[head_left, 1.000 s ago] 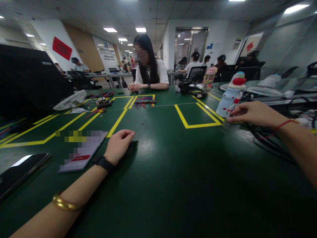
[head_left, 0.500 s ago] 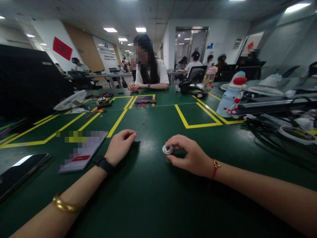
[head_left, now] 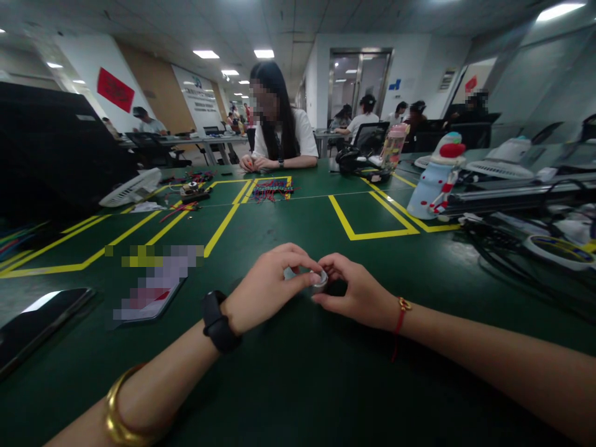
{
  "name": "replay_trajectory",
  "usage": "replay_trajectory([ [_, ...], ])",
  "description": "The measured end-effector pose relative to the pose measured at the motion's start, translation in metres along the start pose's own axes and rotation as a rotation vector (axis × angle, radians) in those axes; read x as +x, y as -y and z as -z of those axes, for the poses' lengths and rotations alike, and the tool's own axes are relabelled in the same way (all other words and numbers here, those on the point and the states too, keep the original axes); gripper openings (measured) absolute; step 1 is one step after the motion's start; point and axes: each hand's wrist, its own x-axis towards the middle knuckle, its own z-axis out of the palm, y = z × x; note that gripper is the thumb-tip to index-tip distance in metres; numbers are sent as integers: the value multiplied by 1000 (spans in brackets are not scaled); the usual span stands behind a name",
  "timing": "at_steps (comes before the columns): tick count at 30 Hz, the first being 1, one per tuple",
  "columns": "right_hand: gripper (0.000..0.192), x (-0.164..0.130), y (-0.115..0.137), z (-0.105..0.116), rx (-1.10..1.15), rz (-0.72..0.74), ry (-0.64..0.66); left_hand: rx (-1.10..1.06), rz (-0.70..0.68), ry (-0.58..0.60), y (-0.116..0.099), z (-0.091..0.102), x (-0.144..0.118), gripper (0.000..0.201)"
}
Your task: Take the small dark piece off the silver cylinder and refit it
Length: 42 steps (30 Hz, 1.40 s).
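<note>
A small round silvery cylinder (head_left: 320, 287) stands on the green table, partly hidden by fingers; its exact kind cannot be made out. My left hand (head_left: 274, 282) reaches in from the left, thumb and forefinger closed at its top. From the right, the thumb and curled fingers of my right hand (head_left: 356, 292) close about its side. The two hands' fingertips nearly meet over it. A black band is on my left wrist and a red cord on my right one.
Left lie a phone (head_left: 41, 326) and a flat pale item (head_left: 162, 298), partly pixelated. Yellow tape (head_left: 382, 235) marks the table. Bundled wires (head_left: 272, 190) lie ahead, before a seated person (head_left: 298, 133). Right stand a blue bottle (head_left: 423, 192) and dark cables (head_left: 493, 254).
My left hand has moved right from beside the flat item to the cylinder and now grips its top. My right hand stays at the cylinder, its fingertips shifted slightly off the top.
</note>
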Motion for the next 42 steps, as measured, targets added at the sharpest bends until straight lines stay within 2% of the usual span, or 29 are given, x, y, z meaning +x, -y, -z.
replay_trajectory([
  [4,37,-1,0,1,-50,5,-9,-40,35,-59,-3,0,-1,18],
  [8,35,-2,-2,0,-108,-40,-71,-79,69,-143,7,3,-6,21],
  [11,34,-3,-2,0,-96,-63,-78,-53,79,-91,20,1,-11,20],
  [15,35,-3,-3,0,-97,-56,-80,-27,50,15,30,-14,-14,16],
  [20,36,-2,-3,0,-108,-50,-75,46,41,7,29,-24,-12,17],
  [24,38,-2,0,-1,-101,-36,-68,-11,83,-7,31,-13,-12,28],
  [29,32,-4,1,11,-166,-72,-52,-55,295,-181,56,14,-16,38],
  [32,33,-2,-8,45,-295,-184,-148,-100,424,-301,80,25,-18,44],
  [35,35,-2,-27,105,-588,-348,-249,-171,464,-397,95,27,-17,47],
  [39,36,-14,-55,194,-964,-593,-262,-122,452,-386,97,24,-16,46],
  [42,33,-30,-72,237,-984,-806,-211,-86,452,-387,94,22,-16,46],
])
